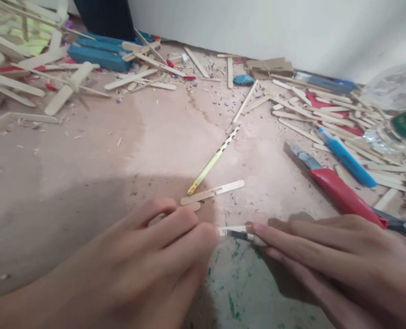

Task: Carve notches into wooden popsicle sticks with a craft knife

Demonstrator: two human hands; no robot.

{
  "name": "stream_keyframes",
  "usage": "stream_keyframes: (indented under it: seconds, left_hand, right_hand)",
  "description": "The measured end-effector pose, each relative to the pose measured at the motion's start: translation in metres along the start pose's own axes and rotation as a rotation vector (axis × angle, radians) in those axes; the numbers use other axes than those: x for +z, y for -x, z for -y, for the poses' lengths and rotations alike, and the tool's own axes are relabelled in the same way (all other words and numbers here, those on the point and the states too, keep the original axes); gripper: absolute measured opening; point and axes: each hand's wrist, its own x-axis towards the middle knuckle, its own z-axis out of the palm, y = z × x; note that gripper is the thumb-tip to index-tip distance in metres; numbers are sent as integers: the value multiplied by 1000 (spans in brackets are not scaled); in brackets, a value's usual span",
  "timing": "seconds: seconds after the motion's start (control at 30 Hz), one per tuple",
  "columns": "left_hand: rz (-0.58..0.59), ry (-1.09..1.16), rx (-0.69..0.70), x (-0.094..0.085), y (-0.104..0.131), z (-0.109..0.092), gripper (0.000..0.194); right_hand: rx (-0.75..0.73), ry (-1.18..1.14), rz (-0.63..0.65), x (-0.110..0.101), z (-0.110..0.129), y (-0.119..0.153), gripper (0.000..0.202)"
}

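My left hand (168, 246) is closed, its fingertips pressing a wooden craft stick (221, 231) flat on the table. A small mark shows on the stick's bare part. My right hand (340, 260) grips a craft knife (247, 236) with its fingers together, and the blade tip rests at that mark. Just beyond my left fingers lies another craft stick (233, 186) with a small notch near its middle. Under it, partly hidden by my fingers, a rounded stick end (193, 207) shows. A yellow pencil with dark spots (214, 160) lies slanted, its eraser end near the notched stick.
Right of centre lie a red-handled tool (343, 192), a blue pen-like object (349, 157), loose craft sticks (306, 109) and a clear bottle (395, 128). At the back left are a blue block (100, 52) and piled sticks (14, 82). A white wall (258, 27) closes the back.
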Motion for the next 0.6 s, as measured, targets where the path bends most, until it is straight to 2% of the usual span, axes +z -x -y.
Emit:
stream_keyframes:
  seconds: [0.1, 0.3, 0.37, 0.5, 0.6]
  left_hand:
    - [-33, -54, 48, 1, 1, 0, 29]
    - [-78, -68, 156, 5, 6, -5, 17]
    - [-72, -76, 112, 2, 6, -4, 19]
    - [-38, -77, -125, -4, -1, 0, 30]
    - [34, -59, -165, -5, -6, 0, 37]
  right_hand:
    - [-7, -35, -17, 1, -2, -5, 32]
    - [-52, 38, -14, 0, -5, -7, 34]
    - [-28, 22, -30, 0, -4, -7, 35]
    - [45, -36, -90, 3, -2, -6, 33]
    - [6, -69, -95, 4, -1, -6, 31]
